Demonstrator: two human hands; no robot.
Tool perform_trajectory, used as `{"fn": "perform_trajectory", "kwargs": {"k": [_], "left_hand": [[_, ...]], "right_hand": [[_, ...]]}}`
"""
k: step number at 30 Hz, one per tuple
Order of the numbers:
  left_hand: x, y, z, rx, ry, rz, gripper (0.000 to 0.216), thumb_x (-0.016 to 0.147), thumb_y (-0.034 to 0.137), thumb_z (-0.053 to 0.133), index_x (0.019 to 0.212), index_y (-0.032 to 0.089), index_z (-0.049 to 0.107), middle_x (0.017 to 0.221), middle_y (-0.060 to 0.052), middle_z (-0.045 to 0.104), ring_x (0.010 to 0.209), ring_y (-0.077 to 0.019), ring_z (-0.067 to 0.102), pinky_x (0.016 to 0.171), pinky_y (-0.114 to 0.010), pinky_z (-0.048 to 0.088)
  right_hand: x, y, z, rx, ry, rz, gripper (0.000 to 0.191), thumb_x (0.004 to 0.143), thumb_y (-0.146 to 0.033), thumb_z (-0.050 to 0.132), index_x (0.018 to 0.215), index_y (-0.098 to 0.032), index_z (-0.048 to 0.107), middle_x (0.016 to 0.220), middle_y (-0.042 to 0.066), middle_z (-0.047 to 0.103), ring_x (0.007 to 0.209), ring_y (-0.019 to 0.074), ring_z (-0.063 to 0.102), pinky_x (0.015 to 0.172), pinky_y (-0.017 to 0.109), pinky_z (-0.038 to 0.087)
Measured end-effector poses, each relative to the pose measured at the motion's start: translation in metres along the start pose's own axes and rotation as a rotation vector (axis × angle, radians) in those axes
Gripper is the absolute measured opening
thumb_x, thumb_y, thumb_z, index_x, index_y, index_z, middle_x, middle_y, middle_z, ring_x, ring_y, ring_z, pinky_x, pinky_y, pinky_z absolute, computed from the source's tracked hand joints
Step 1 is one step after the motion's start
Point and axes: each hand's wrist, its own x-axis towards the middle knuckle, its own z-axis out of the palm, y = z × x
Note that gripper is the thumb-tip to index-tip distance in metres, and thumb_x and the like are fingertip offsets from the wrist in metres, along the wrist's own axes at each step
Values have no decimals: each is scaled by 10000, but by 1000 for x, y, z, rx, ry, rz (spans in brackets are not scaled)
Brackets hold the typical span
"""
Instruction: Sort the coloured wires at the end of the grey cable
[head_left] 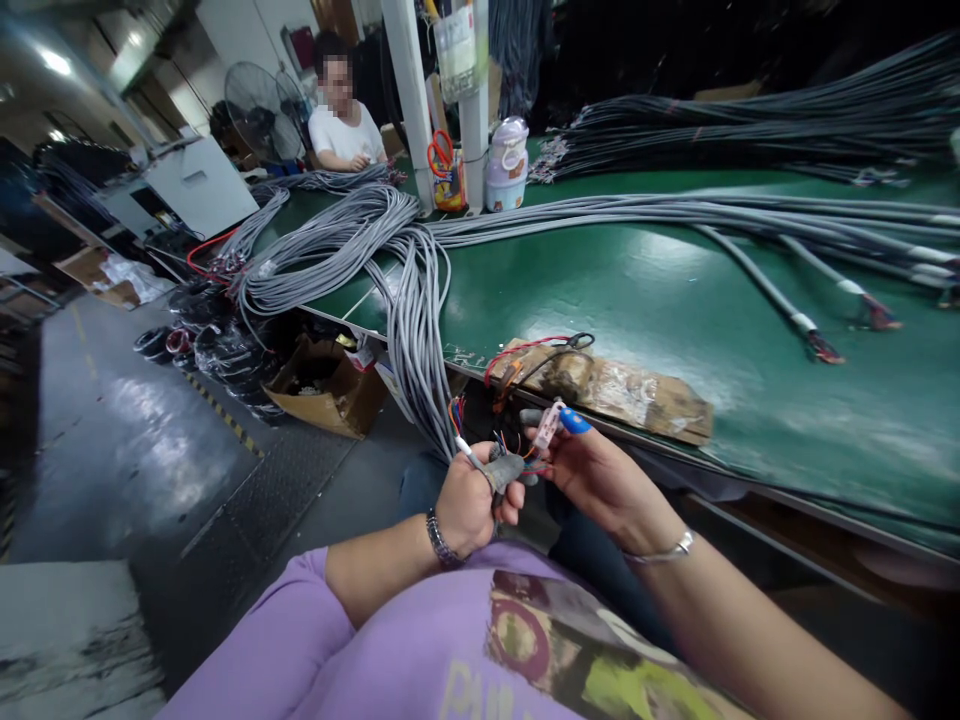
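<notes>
In the head view, my left hand [469, 500] is closed around the end of a grey cable [466, 450], whose thin coloured wires fan out toward the right. Grey covers sit on some of its fingers. Close beside it, my right hand [592, 470] pinches a small pale pink plastic piece with dark marks [548, 426], possibly a connector; its exact kind is unclear. A blue cover wraps my right thumb. Red and orange wires run between the two hands. A thick bundle of grey cables [420, 340] hangs over the table edge just beyond my left hand.
A taped cardboard strip [622, 393] with red and black leads lies along the edge of the green table [585, 290]. Coiled grey cables [330, 250] and black cable bundles [720, 130] cover parts of it. A cardboard box [322, 390] stands below. A person [349, 130] sits opposite.
</notes>
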Motion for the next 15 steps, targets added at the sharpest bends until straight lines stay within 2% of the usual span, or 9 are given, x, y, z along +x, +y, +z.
{"fn": "perform_trajectory", "kwargs": {"k": [4,7,12,15], "left_hand": [[3,2,5,-18,10,23,351,669,453,699,642,165,501,442,31,535,288,-58,404,298,-175,226],[5,3,7,-17,2,21,355,666,457,699,642,166,498,450,33,537,290,-55,404,299,-176,232],[9,0,9,3,-12,16,365,671,481,687,654,162,511,453,31,534,299,-57,413,306,-184,226],[12,-3,9,25,-17,-4,390,664,505,694,669,164,507,455,35,533,300,-56,413,311,-185,221]], "right_hand": [[2,2,-2,-48,39,-3,362,715,-578,705,769,-223,654,718,12,649,602,136,567,557,262,481],[2,1,-3,-85,47,-31,330,698,-544,732,754,-229,655,693,11,638,607,153,559,576,283,479],[0,-1,-1,-100,37,-55,306,710,-542,718,806,-251,706,794,44,691,712,200,596,653,329,490],[0,0,-2,-136,42,-61,333,694,-564,717,809,-252,714,807,59,707,707,217,601,646,346,489]]}}
